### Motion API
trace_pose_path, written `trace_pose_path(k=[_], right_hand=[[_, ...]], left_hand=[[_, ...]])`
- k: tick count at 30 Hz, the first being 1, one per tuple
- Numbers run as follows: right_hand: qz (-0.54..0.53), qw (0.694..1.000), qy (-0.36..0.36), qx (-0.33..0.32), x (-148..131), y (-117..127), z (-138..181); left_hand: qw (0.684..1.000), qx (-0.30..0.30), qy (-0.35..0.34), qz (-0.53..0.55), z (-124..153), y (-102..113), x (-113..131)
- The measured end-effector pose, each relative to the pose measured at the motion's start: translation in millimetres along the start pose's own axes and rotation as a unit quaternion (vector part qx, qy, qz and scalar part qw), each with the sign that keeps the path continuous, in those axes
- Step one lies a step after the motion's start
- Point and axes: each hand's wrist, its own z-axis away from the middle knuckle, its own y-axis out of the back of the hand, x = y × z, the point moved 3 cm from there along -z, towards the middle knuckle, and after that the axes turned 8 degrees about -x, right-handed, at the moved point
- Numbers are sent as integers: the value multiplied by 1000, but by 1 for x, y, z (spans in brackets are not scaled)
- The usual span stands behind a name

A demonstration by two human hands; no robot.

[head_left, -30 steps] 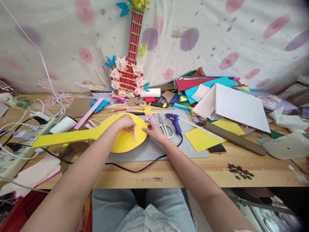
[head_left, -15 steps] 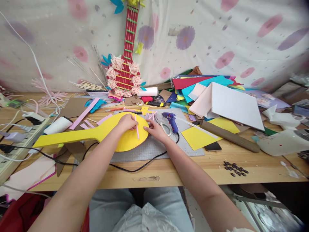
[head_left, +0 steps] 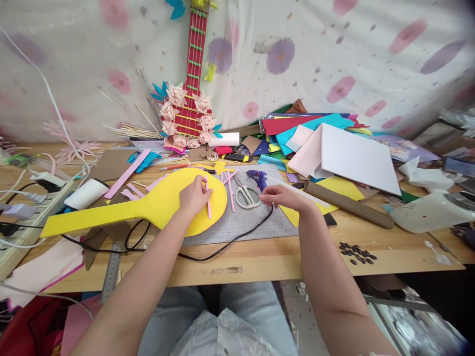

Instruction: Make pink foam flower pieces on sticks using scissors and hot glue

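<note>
A yellow lute-shaped piece [head_left: 168, 200] lies flat, its long neck pointing left. My left hand [head_left: 195, 198] rests on its round body, fingers closed on a thin pink strip [head_left: 209, 208] lying near the right edge. To the right, my right hand [head_left: 284, 197] has its curled fingers at the lower handle of a blue glue gun [head_left: 258, 179]. Those fingers hide part of the handle. Between the hands are white-handled scissors [head_left: 248, 199] and several loose pink strips [head_left: 232, 195] on a grey cutting mat [head_left: 245, 225].
A red model lute with paper flowers [head_left: 189, 116] leans at the back. Coloured sheets and a white board [head_left: 358, 158] are piled at the right, behind a brown roll [head_left: 349, 205]. Black oval pieces [head_left: 358, 253] lie near the front edge. A black cord [head_left: 222, 252] crosses the front.
My right hand has left the yellow piece's edge and moved right to the glue gun's handle, uncovering the scissors. My left hand stays on the pink strip.
</note>
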Motion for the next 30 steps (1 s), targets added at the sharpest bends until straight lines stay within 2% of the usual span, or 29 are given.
trace_pose_path(k=[2, 4, 6, 10, 13, 17, 30], right_hand=[[88, 990, -57, 97, 11, 19, 3], [146, 967, -97, 184, 20, 29, -2], [167, 956, -90, 225, 25, 28, -14], [130, 963, -5, 237, 30, 9, -39], [74, 960, -39, 269, 38, -3, -48], [56, 943, -74, 321, 43, -10, -51], [-74, 923, -12, 377, 56, -15, -45]], left_hand=[[1000, 6, 3, -5, 2, 0, 1], [1000, 8, 4, -6, 3, 0, 2], [1000, 9, 9, -7, 5, 0, 3], [1000, 7, 22, -8, 8, 1, 5], [1000, 12, 19, -6, 9, 1, 5], [999, 25, 7, -21, 10, -1, 5], [993, 71, -50, -80, 28, -9, 13]])
